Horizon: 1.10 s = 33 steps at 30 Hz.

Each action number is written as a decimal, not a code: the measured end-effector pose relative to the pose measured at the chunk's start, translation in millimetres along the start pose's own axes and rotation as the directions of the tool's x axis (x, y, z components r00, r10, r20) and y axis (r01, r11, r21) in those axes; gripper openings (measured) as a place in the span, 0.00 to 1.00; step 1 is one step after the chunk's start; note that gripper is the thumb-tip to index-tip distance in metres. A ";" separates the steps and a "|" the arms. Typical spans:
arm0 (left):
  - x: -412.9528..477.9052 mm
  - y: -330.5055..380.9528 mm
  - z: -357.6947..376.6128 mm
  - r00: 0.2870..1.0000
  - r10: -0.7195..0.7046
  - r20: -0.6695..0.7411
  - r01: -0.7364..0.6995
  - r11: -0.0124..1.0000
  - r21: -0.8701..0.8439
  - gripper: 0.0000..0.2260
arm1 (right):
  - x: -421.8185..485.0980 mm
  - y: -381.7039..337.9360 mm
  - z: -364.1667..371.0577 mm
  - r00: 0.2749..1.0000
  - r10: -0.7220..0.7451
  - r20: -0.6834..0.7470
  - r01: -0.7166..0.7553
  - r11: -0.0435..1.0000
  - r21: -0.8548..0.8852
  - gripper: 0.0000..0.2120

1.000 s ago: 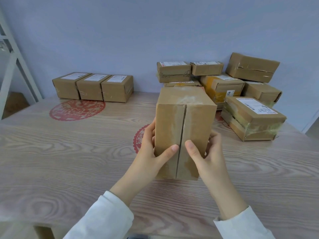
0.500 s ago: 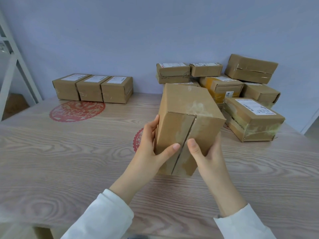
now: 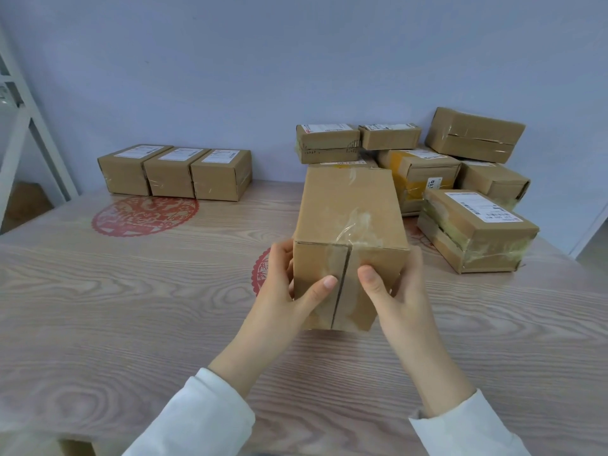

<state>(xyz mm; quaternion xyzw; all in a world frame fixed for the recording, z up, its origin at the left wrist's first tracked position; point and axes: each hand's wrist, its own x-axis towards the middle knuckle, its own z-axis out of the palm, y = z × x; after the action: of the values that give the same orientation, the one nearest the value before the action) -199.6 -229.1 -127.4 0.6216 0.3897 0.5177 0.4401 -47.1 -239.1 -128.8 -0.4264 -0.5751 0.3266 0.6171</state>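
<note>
Over the middle of the wood-grain table (image 3: 131, 307), towards its near edge, a plain cardboard box (image 3: 348, 218) is gripped from both sides. The left hand (image 3: 279, 297) wraps the left wall, thumb laid on the near face beside the taped seam; the right hand (image 3: 401, 297) curls round the right wall, thumb pressed just across that seam. The box leans with its top away from the person; I cannot tell whether its lower edge touches the wood.

Leftward a wide stretch of tabletop runs to a red paper-cut emblem (image 3: 144, 215); behind that, against the wall, three labelled boxes (image 3: 174, 172) stand in a tight row, touching one another. Rightward there is less room: a tape-bound parcel (image 3: 477, 232) with a white label sits near the right hand, and a loose pile of parcels (image 3: 421, 169) crowds the far right corner, close behind the held box. A second red emblem (image 3: 260, 271) peeps out beside the left fingers; a white shelf frame (image 3: 29, 126) stands off the table's left end.
</note>
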 end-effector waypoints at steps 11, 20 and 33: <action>5.9 -2.1 -6.6 1.000 0.017 -0.009 -0.017 0.999 0.027 0.29 | -4.3 1.6 3.1 1.000 0.014 0.024 -0.014 1.000 0.002 0.42; 4.8 0.8 -14.2 0.996 0.032 0.087 -0.032 0.999 -0.004 0.46 | -6.8 -7.8 0.0 0.994 0.088 0.062 -0.091 0.995 0.047 0.39; 5.4 4.7 -13.9 0.998 -0.040 0.048 0.041 0.999 -0.035 0.24 | -7.4 2.2 0.1 0.992 0.080 0.093 -0.082 0.996 0.025 0.36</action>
<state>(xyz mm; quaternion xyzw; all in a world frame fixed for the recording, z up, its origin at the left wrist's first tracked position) -212.3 -223.5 -120.2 0.6176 0.3823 0.5008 0.4707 -48.0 -244.7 -134.0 -0.4251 -0.5803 0.3788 0.5823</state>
